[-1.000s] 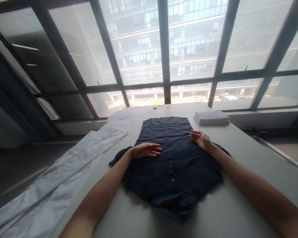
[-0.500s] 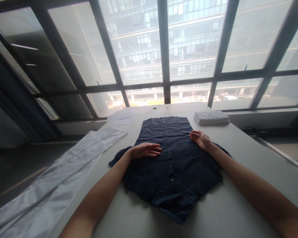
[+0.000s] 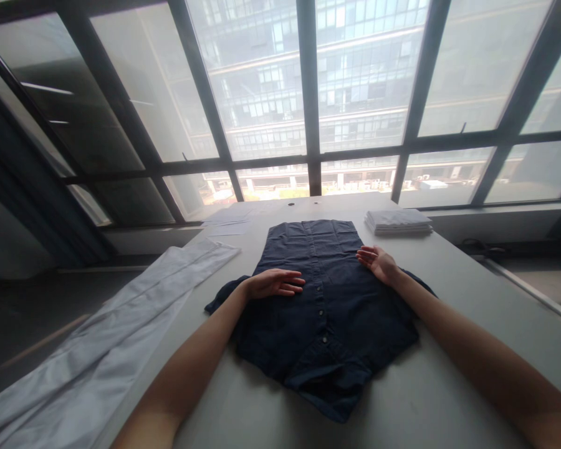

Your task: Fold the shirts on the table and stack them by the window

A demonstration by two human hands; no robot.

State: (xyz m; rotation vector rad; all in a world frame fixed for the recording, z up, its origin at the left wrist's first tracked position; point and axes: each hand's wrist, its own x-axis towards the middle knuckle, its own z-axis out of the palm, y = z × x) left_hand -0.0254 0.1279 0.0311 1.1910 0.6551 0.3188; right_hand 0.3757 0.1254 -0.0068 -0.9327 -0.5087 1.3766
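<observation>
- The shirt (image 3: pixel 350 312) lies front up on the table (image 3: pixel 430 399), its collar (image 3: pixel 327 380) nearer the person than both hands.
- Its long axis runs straight away from the person, passing between the hands along the buttons (image 3: pixel 321 313).
- The left hand (image 3: pixel 275 283) is open, gripping nothing, fingers pointing inward; it is the nearer hand to the buttons and to the collar.
- The right hand (image 3: pixel 378 264) is open too, a little farther out, over the shirt's right side. Whether either hand touches the fabric, I cannot tell.
- The sleeves stick out past the hands, one on each outer side.
- Left of the left hand, a white cloth (image 3: pixel 135 324) hangs over the table's edge.
- Beyond the hands is the hem (image 3: pixel 311 224); past the right one, a folded stack (image 3: pixel 399 222).
</observation>
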